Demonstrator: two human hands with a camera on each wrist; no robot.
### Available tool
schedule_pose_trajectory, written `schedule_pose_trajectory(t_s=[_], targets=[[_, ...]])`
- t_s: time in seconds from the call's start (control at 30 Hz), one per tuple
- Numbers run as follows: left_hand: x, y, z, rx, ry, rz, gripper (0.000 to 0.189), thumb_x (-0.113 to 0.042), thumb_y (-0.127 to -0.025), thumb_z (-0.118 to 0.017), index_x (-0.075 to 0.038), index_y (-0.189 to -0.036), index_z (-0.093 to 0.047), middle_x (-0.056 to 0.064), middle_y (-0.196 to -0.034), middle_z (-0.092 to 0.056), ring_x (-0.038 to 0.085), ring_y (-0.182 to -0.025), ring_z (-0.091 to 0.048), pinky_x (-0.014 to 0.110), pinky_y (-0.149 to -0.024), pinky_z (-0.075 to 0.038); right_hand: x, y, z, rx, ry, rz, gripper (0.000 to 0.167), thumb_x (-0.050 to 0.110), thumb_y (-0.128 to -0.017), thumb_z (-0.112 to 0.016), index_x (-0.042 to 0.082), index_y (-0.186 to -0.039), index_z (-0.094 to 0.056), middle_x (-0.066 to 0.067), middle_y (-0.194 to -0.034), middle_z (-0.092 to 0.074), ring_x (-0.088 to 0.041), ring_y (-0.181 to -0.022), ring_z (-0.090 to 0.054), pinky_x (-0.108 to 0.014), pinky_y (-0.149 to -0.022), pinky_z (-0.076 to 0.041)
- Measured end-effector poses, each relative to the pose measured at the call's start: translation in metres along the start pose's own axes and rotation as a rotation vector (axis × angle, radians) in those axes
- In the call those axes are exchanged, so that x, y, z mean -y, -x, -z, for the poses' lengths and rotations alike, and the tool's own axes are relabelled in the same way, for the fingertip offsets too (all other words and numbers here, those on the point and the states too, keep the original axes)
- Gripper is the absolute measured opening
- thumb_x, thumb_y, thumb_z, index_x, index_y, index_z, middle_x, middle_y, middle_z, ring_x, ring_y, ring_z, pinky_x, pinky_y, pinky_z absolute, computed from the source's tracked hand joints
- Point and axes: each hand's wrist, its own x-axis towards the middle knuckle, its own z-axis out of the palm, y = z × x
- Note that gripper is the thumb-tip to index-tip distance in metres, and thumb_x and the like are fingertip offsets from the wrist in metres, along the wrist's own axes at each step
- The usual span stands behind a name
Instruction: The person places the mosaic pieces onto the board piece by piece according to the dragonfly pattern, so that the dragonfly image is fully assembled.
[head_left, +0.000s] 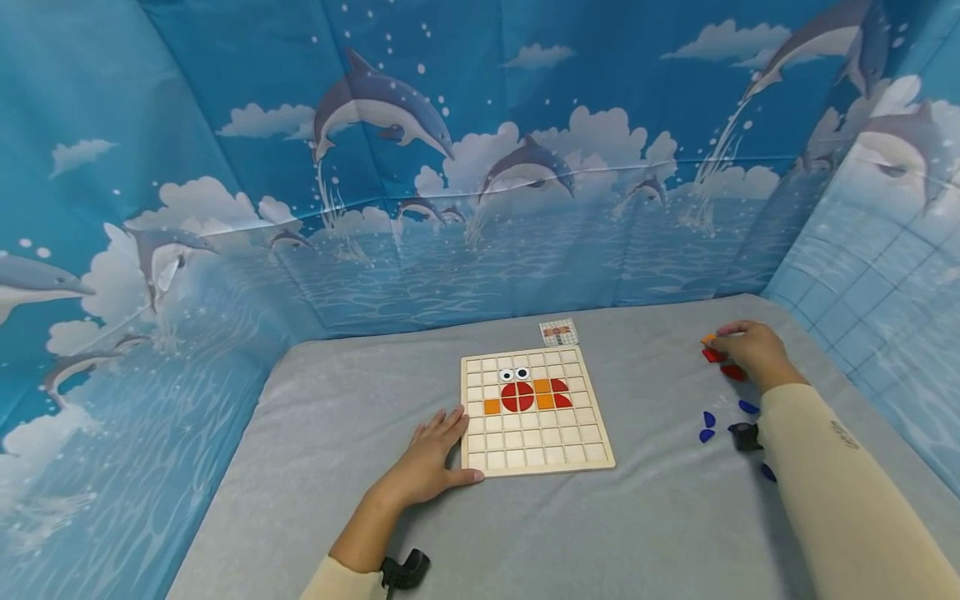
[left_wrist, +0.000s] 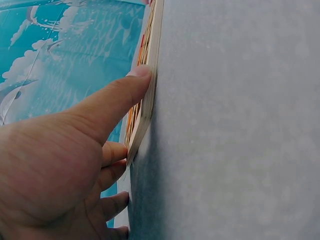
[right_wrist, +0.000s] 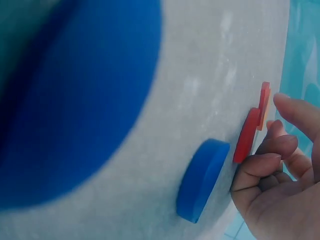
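A square wooden grid board [head_left: 532, 440] lies on the grey cloth, holding two eye pieces [head_left: 514, 375], red quarter-round pieces [head_left: 517, 397] and orange squares [head_left: 543, 394]. My left hand [head_left: 429, 457] rests at its near left corner, the thumb [left_wrist: 139, 77] on the near edge and fingers along the left side. Over at the right, my right hand [head_left: 756, 354] reaches to an orange piece [head_left: 708, 340] beside red pieces [head_left: 713, 356]. In the right wrist view its thumb and fingers stand apart, several fingers [right_wrist: 255, 170] bent, next to a red piece [right_wrist: 246, 136].
A small picture card [head_left: 558, 332] lies behind the board. Several blue rounded pieces [head_left: 708, 419] are scattered nearer than the right hand; one blue piece [right_wrist: 201, 181] shows in the right wrist view. A dolphin-printed curtain [head_left: 480, 275] hangs along the back and sides.
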Motion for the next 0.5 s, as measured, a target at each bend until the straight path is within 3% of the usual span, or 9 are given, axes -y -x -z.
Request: schedule_pose_trajectory(t_s=[0.5], targets=[[0.0022,-0.002,-0.0018,0.004,-0.009,0.005,0.098,-0.057,-0.085,-0.075,-0.013,-0.16,-0.03,0.001,-0.17,-0.02,0.033,-0.159,-0.012,0.062,-0.125,-0.011,-0.0005,-0.0007,-0.0059,-0.048,0.066,-0.007,0.04,0.02,-0.101,-0.057,-0.004,-0.133,-0.053,-0.032,-0.139,-0.047,-0.037,-0.106,-0.053,-0.034,-0.07,-0.049]])
